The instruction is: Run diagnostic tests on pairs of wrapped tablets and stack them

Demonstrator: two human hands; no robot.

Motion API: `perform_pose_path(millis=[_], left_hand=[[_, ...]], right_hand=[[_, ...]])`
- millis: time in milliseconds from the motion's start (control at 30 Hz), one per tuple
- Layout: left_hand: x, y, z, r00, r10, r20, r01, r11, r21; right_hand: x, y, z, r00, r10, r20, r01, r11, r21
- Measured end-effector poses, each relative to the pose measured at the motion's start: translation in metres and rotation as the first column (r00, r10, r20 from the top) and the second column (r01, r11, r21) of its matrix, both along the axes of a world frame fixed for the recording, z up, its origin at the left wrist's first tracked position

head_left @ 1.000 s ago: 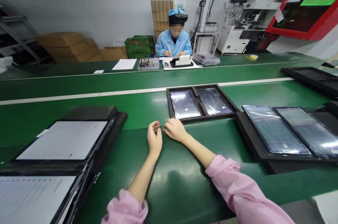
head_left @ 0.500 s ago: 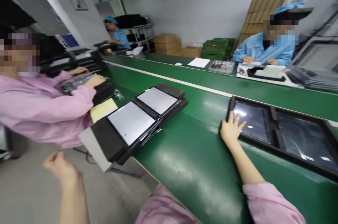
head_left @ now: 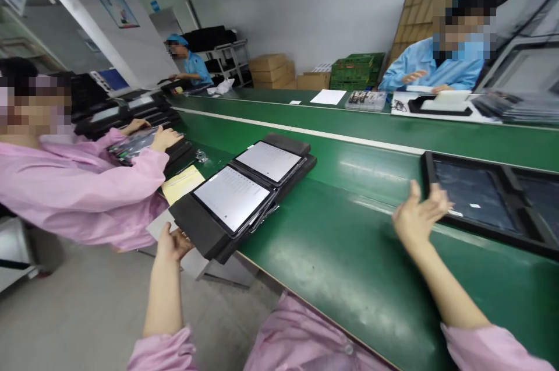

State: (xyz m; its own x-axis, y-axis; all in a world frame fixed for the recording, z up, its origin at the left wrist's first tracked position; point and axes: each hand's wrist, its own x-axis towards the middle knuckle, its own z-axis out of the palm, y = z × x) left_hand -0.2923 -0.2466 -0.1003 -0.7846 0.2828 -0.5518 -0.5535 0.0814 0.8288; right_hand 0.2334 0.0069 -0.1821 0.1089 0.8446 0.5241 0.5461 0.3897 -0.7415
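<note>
Two tablets with lit white screens, a nearer one point(head_left: 231, 197) and a farther one point(head_left: 268, 161), lie side by side on stacked black foam trays point(head_left: 192, 221) at the left end of the green table. By the near left corner of this stack is my left hand point(head_left: 171, 244), fingers apart; whether it touches the foam is unclear. My right hand point(head_left: 420, 215) is raised over the table with its fingers spread, holding nothing. Just beyond it, at the right, lies a black tray point(head_left: 502, 231) with dark, film-covered screens in its compartments.
On the left a person in pink point(head_left: 87, 190) handles bagged items beside a yellow paper point(head_left: 182, 184). Across the green table point(head_left: 332, 278) sits a person in blue point(head_left: 437, 62), with a clear box point(head_left: 365, 101) alongside. Another person in blue point(head_left: 192, 65) works farther back.
My left hand has moved up and right to the foam stack. My right hand has come off the dark-screen tray, which now appears farther right. The view has shifted slightly.
</note>
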Motion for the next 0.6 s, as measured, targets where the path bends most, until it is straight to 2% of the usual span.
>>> perform_pose_path(millis=[67, 133, 167, 233, 300, 367, 433, 467, 500, 533, 600], left_hand=[[0.003, 0.003, -0.003, 0.999, -0.031, -0.017, 0.03, 0.999, -0.046], [0.008, 0.005, -0.007, 0.996, -0.077, -0.045, 0.073, 0.993, -0.09], [0.011, 0.006, -0.008, 0.993, -0.103, -0.062, 0.096, 0.989, -0.109], [0.017, 0.008, -0.009, 0.982, -0.16, -0.098, 0.146, 0.98, -0.135], [0.026, 0.007, -0.008, 0.968, -0.214, -0.129, 0.197, 0.971, -0.135], [0.041, 0.004, -0.008, 0.953, -0.26, -0.154, 0.245, 0.964, -0.106], [0.065, -0.002, -0.017, 0.941, -0.289, -0.178, 0.283, 0.957, -0.057], [0.082, -0.007, -0.026, 0.932, -0.307, -0.192, 0.308, 0.951, -0.024], [0.102, -0.013, -0.038, 0.924, -0.32, -0.209, 0.329, 0.944, 0.009], [0.125, -0.018, -0.052, 0.904, -0.351, -0.244, 0.381, 0.921, 0.087], [0.174, -0.028, -0.083, 0.842, -0.456, -0.287, 0.514, 0.841, 0.17]], right_hand=[[-0.03, -0.051, -0.007, 0.976, 0.205, 0.072, -0.202, 0.978, -0.05], [-0.06, -0.105, -0.018, 0.901, 0.426, 0.081, -0.413, 0.9, -0.138], [-0.073, -0.13, -0.024, 0.845, 0.531, 0.06, -0.512, 0.838, -0.19], [-0.094, -0.171, -0.032, 0.691, 0.721, -0.038, -0.703, 0.659, -0.268], [-0.111, -0.197, -0.036, 0.562, 0.798, -0.219, -0.81, 0.477, -0.34], [-0.13, -0.211, -0.038, 0.456, 0.746, -0.486, -0.874, 0.27, -0.405], [-0.155, -0.218, -0.04, 0.355, 0.549, -0.757, -0.918, 0.05, -0.394], [-0.168, -0.221, -0.041, 0.305, 0.431, -0.849, -0.936, -0.03, -0.352], [-0.181, -0.223, -0.041, 0.253, 0.333, -0.908, -0.954, -0.072, -0.292], [-0.193, -0.224, -0.04, 0.205, 0.266, -0.942, -0.972, -0.058, -0.227], [-0.205, -0.223, -0.037, 0.15, 0.233, -0.961, -0.988, 0.076, -0.136]])
